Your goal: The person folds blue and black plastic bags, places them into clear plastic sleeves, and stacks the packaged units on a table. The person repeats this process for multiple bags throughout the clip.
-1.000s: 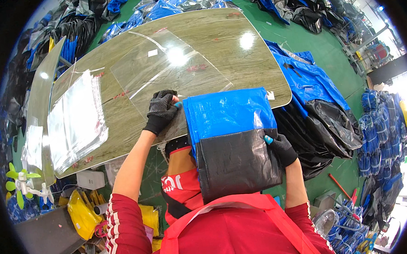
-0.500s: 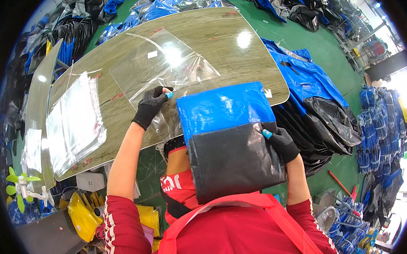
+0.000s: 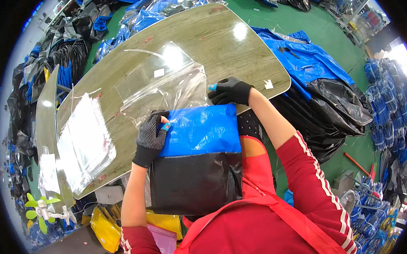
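Since the earlier frame we have brought our right hand (image 3: 229,90) up from the folded cover's right side to its top right corner, at the tabletop's (image 3: 217,34) near edge. Our left hand (image 3: 152,135) grips the top left edge of the blue and black folded cover (image 3: 197,158), fingers closed on it. We hold the cover between both gloved hands, hanging at the near edge against our chest. Our right hand pinches the cover's corner where the clear plastic bag (image 3: 164,85) lies just beyond. A stack of clear bags (image 3: 82,145) rests toward the left edge.
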`<action>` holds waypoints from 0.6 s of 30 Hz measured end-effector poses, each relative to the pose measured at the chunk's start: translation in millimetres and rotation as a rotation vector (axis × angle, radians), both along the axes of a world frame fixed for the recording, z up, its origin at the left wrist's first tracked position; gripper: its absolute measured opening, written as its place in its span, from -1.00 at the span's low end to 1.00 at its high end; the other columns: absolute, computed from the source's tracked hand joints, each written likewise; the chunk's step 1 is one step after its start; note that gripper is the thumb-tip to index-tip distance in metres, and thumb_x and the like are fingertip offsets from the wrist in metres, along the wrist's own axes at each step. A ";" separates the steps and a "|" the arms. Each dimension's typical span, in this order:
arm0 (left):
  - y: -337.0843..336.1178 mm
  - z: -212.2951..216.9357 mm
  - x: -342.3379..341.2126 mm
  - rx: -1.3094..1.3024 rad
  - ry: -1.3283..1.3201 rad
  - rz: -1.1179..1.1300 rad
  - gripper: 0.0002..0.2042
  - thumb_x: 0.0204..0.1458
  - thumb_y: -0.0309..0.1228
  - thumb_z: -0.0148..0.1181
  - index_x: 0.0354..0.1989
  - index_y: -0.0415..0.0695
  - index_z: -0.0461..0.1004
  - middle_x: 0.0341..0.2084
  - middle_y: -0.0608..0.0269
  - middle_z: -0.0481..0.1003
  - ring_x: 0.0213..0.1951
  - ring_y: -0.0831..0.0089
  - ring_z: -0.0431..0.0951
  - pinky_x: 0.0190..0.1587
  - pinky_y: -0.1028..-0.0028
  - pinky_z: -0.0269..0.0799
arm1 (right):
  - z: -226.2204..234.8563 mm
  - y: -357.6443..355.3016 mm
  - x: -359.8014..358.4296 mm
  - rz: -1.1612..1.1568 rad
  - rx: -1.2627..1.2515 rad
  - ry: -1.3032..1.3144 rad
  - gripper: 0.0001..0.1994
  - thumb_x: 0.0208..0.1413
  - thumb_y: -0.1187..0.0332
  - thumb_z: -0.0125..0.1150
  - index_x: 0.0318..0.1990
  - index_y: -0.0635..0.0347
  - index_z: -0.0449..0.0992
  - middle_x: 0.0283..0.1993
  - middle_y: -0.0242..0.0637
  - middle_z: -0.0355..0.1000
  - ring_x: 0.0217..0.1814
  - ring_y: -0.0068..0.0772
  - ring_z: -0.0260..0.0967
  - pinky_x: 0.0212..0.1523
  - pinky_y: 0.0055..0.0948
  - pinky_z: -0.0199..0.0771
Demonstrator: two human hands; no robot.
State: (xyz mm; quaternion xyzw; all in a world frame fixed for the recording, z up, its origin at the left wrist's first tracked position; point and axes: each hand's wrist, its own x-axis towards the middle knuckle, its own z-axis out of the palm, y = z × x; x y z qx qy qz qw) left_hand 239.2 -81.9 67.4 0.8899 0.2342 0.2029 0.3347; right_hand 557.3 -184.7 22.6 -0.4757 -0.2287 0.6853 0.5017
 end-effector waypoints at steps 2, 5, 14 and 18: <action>-1.5 0.2 -2.8 -0.065 0.124 0.073 -0.85 0.04 -0.43 0.16 -0.23 -0.19 0.43 -0.19 0.06 0.48 -0.09 0.13 0.47 0.00 0.28 0.34 | -0.6 17.7 -2.3 0.157 -0.099 -0.100 -0.71 0.06 0.16 0.33 -0.38 0.23 0.53 -0.53 -0.32 0.43 -0.57 -0.56 0.28 -0.56 -0.57 0.25; -4.8 -3.9 -8.1 0.075 -0.042 0.011 -0.82 0.04 -0.42 0.17 -0.20 -0.17 0.43 -0.11 0.05 0.47 -0.02 0.09 0.45 0.06 0.27 0.32 | 0.4 18.0 -10.5 0.182 -0.090 -0.360 -0.72 0.04 0.16 0.34 -0.38 0.22 0.53 -0.52 -0.35 0.42 -0.56 -0.60 0.26 -0.55 -0.57 0.23; -11.9 -23.5 -17.9 0.098 0.030 0.115 -0.56 0.05 -0.35 0.18 0.13 -0.16 0.35 0.17 -0.01 0.32 0.28 0.01 0.20 0.31 0.19 0.11 | 5.4 -26.9 -0.7 0.049 0.135 -0.372 -0.64 0.12 0.11 0.24 -0.14 0.26 0.53 -0.25 -0.32 0.50 -0.17 -0.52 0.42 -0.11 -0.52 0.41; -15.7 -21.9 -18.5 0.122 0.051 0.145 -0.54 0.07 -0.33 0.17 0.16 -0.17 0.33 0.19 -0.02 0.30 0.29 0.02 0.18 0.31 0.20 0.11 | 2.8 -41.4 -1.5 0.103 0.068 -0.460 -0.63 0.13 0.14 0.22 -0.10 0.31 0.55 -0.18 -0.23 0.54 -0.13 -0.43 0.45 -0.07 -0.49 0.43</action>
